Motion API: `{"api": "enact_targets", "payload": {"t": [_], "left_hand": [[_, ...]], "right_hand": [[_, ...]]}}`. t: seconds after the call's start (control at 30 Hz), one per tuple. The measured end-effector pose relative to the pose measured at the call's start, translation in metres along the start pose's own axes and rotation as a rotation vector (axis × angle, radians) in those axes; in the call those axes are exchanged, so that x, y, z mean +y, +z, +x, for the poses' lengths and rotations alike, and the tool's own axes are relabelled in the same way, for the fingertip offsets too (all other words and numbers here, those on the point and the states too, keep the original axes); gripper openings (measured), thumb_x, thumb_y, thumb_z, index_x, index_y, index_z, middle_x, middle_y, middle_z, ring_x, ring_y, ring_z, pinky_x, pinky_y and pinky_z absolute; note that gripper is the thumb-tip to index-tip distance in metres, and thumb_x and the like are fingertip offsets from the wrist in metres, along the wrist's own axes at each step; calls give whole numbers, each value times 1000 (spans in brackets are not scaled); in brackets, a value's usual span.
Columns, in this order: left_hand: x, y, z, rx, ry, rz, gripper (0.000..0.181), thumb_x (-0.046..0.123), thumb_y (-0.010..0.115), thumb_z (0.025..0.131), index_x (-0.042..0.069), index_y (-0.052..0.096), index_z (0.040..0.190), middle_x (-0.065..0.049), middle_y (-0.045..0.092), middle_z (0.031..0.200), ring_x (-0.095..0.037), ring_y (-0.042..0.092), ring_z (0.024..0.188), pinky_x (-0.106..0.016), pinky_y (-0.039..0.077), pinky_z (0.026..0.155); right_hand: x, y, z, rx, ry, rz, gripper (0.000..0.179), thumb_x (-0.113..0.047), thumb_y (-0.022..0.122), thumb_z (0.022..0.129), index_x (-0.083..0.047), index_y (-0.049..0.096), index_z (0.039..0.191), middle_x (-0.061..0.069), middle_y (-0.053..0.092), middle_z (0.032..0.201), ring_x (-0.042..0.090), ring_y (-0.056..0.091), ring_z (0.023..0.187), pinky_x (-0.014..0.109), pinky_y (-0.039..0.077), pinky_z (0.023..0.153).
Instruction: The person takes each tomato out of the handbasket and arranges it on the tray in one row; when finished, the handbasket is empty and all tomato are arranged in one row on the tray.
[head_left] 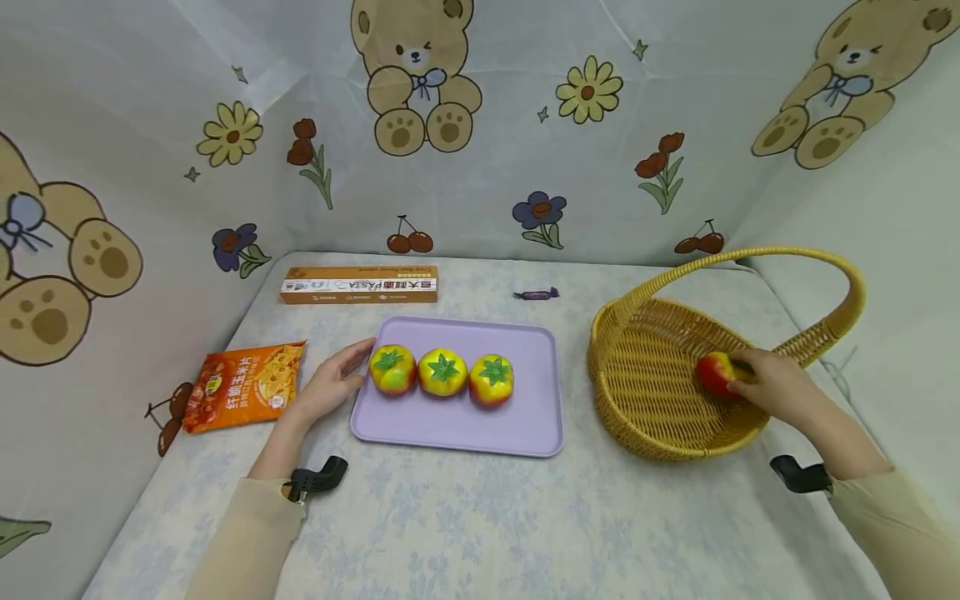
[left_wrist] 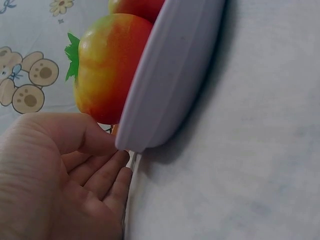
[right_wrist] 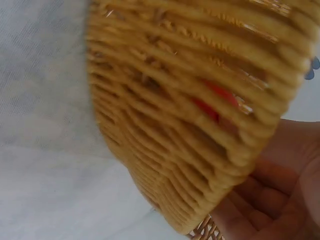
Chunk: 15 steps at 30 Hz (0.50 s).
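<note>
A lilac tray lies mid-table, bearing three yellow-and-red toy fruits with green leafy tops, lined up in a row. My left hand is at the tray's left edge; in the left wrist view its thumb and fingers, loosely bent, meet the tray rim beside the nearest fruit. To the right stands a woven basket with a tall handle. My right hand reaches over its right side and holds a red-and-yellow toy fruit inside it. Weave hides most of that fruit in the right wrist view.
An orange snack bag lies left of my left hand. Behind the tray are a pasta box and a small purple-wrapped candy. The basket handle arches above and behind my right hand. Patterned cloth walls surround the table.
</note>
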<state>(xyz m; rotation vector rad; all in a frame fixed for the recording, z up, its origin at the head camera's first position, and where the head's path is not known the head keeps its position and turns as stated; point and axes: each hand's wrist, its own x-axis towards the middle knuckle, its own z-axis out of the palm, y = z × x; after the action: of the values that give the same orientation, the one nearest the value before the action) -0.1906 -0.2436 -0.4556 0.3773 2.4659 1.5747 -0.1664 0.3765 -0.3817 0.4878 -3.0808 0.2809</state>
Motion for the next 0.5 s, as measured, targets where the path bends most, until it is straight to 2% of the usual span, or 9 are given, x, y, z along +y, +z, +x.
{"api": "enact_targets", "payload": {"t": [0.2, 0.43, 0.5], "left_hand": [[-20, 0, 7, 14, -8, 24, 59, -7, 48, 90, 3, 31, 146, -16, 28, 151, -32, 27, 137, -47, 23, 111], [-23, 1, 6, 19, -3, 15, 58, -5, 49, 90, 5, 34, 146, -14, 30, 150, -30, 28, 137, -46, 23, 111], [-23, 1, 6, 19, 0, 14, 58, -5, 49, 90, 4, 34, 146, -15, 30, 150, -30, 28, 137, -46, 23, 111]], "right_hand": [[-3, 0, -1, 12, -26, 45, 41, -9, 71, 79, 16, 59, 109, 34, 60, 101, 49, 58, 90, 59, 47, 74], [1, -5, -4, -45, 33, 146, 46, -11, 71, 80, 14, 56, 116, 28, 63, 103, 38, 63, 87, 45, 53, 68], [2, -4, -4, -53, 43, 155, 48, -12, 71, 80, 15, 55, 117, 29, 63, 103, 38, 63, 87, 45, 53, 68]]}}
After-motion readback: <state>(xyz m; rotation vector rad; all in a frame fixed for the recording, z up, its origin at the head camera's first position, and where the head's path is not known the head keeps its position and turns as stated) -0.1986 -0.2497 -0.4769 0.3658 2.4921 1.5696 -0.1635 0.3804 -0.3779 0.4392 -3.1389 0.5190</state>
